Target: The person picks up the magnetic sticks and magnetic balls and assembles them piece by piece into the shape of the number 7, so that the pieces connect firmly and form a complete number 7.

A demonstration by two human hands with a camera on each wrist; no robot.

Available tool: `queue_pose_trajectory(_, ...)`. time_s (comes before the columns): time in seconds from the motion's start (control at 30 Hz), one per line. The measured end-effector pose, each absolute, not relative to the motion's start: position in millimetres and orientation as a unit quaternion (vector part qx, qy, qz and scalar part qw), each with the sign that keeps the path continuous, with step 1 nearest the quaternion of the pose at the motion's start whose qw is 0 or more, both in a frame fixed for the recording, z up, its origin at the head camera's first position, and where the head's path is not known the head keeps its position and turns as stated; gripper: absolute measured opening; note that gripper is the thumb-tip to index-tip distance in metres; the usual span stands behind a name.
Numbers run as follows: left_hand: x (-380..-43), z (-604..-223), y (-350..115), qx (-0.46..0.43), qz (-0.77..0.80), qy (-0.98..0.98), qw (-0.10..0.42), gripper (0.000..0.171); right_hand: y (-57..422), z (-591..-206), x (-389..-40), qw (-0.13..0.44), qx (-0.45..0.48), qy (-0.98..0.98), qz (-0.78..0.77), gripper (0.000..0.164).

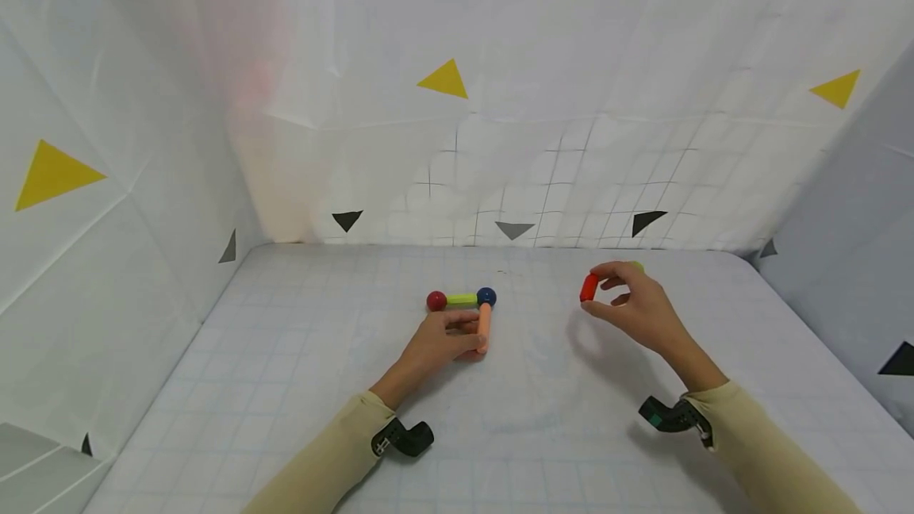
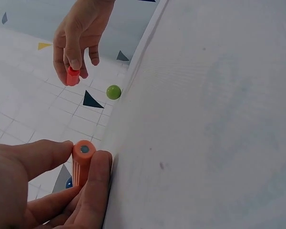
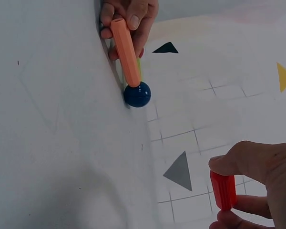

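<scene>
My left hand [image 1: 439,343] pinches an orange magnetic rod [image 1: 484,328] near its free end. The rod's far end meets a dark blue ball [image 1: 486,297]. From that ball a yellow-green rod [image 1: 462,299] runs left to a dark red ball [image 1: 436,301], so the pieces form a corner on the table. In the left wrist view a metal disc shows in the end of the orange rod [image 2: 84,155]. Raised above the table to the right, my right hand [image 1: 639,308] holds a short red rod [image 1: 589,287] between thumb and fingers.
A green ball [image 2: 113,92] lies on the table beyond the right hand, mostly hidden behind it in the head view. White sheets with yellow and black triangles [image 1: 444,79] wall the back and sides of the gridded white tabletop [image 1: 236,371].
</scene>
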State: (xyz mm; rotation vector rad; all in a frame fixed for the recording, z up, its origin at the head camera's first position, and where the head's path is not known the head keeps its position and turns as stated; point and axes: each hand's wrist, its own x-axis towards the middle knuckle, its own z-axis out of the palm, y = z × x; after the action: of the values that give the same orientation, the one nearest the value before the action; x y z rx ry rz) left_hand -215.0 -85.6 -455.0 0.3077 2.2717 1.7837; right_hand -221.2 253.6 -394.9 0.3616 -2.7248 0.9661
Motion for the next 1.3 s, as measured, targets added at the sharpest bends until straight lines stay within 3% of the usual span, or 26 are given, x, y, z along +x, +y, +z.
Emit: queue_pose_trajectory(1.3,-211.6,-453.8,-83.9,0.108,0.625,0.762,0.131,0.047,206.8,-401.7,-200.2,0.088,0.174,-0.907,0.373,0.052)
